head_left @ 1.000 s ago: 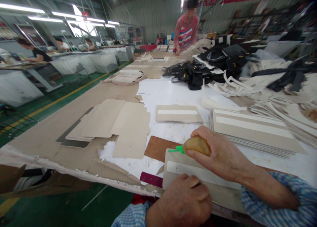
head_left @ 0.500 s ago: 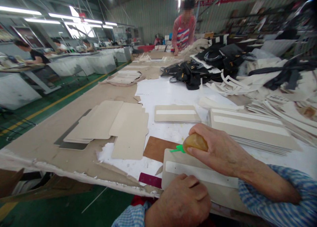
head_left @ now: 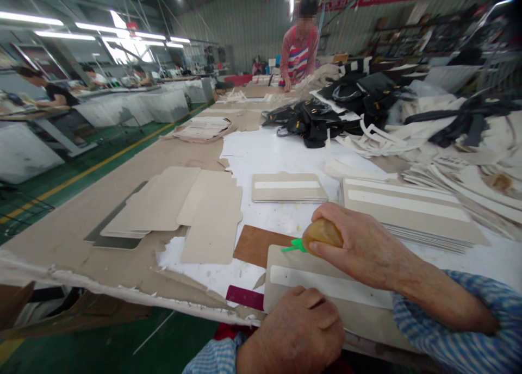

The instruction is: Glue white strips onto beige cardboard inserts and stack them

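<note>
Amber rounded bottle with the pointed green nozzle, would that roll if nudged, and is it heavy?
The amber rounded bottle would probably roll, given its bulging sides, though the jutting green nozzle might stop it. It's likely light: the right hand alone grips it.

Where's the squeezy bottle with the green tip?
The squeezy bottle is right of centre in the head view, held in the right hand, its green tip near the far left corner of the beige panel by the left hand.
</note>
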Tool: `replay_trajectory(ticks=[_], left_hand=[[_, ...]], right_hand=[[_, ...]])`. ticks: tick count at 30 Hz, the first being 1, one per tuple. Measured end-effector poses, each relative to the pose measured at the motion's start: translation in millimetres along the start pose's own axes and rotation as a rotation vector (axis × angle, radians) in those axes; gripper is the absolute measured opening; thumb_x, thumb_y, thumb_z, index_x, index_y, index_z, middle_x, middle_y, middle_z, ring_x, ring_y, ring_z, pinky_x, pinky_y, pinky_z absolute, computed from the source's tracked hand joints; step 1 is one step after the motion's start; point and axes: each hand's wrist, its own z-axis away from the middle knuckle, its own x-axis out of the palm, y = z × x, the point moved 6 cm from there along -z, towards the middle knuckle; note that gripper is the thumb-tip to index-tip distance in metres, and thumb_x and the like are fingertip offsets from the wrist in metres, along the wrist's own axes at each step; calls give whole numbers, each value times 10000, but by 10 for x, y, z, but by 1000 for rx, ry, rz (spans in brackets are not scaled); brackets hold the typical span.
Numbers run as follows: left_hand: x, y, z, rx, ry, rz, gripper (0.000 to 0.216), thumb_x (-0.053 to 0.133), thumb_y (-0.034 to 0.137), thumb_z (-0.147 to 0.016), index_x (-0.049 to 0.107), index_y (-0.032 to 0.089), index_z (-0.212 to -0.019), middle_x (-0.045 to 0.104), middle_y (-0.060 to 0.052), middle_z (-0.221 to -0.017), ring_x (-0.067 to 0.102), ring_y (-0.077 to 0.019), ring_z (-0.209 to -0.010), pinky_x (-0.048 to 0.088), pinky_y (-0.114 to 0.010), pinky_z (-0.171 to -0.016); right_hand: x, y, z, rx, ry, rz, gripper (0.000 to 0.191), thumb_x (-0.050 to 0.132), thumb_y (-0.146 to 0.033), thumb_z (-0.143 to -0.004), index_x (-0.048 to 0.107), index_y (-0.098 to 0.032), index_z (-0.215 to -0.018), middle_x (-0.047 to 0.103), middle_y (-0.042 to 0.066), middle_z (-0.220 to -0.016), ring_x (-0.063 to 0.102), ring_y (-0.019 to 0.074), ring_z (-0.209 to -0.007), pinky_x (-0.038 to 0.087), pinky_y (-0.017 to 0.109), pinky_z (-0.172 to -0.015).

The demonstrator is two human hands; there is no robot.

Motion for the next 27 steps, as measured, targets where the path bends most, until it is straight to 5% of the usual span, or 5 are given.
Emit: replay_trajectory(ticks=[27], left_hand=[[38, -3, 0, 3, -7, -20, 249, 757, 285, -948, 547, 180, -866, 544, 25, -866, 525, -166, -813, 404, -342, -628]], right_hand=[[3, -25, -61, 11, -16, -6, 206, 669, -313, -817, 619, -225, -996, 731, 44, -905, 646, 232, -754, 410, 333, -674]])
